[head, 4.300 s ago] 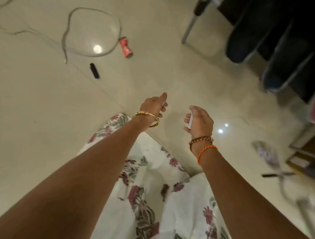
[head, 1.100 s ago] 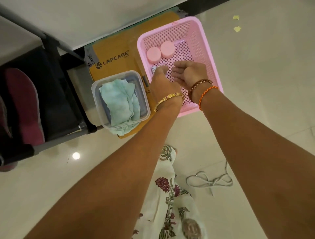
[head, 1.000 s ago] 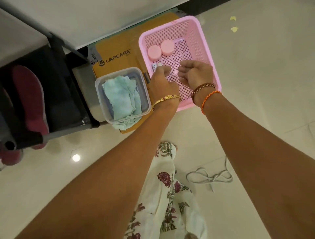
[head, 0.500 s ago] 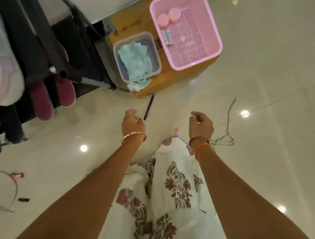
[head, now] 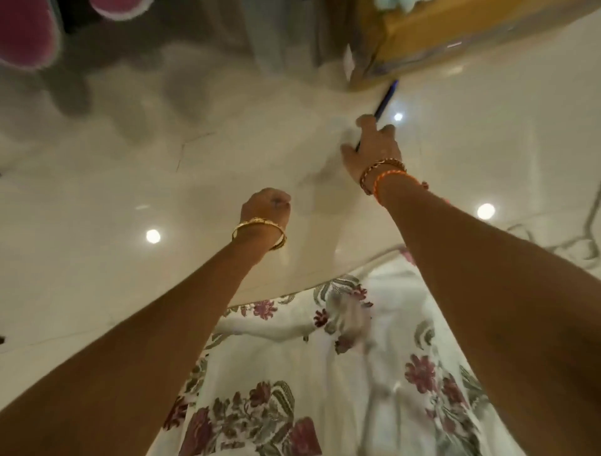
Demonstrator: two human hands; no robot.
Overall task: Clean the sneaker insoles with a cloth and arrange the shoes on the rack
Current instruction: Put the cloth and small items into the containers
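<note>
My right hand [head: 374, 146] reaches down to the floor and its fingers close around a dark blue pen [head: 386, 97] that lies beside the cardboard box. My left hand [head: 265, 205] hovers lower and to the left, curled into a fist with nothing visible in it. Two pink shoes [head: 26, 32] show at the top left, under the dark shoe rack. Only a scrap of the pale green cloth [head: 395, 4] peeks in at the top edge. The frame is blurred by motion.
A yellow cardboard box [head: 455, 32] stands at the top right on the glossy tiled floor [head: 97, 195]. A white cord [head: 582, 241] lies on the floor at the right edge. My floral garment [head: 325, 374] fills the bottom.
The view has dropped toward the floor. My right hand has moved forward from above my lap to the pen by the box. My left hand stays back, curled.
</note>
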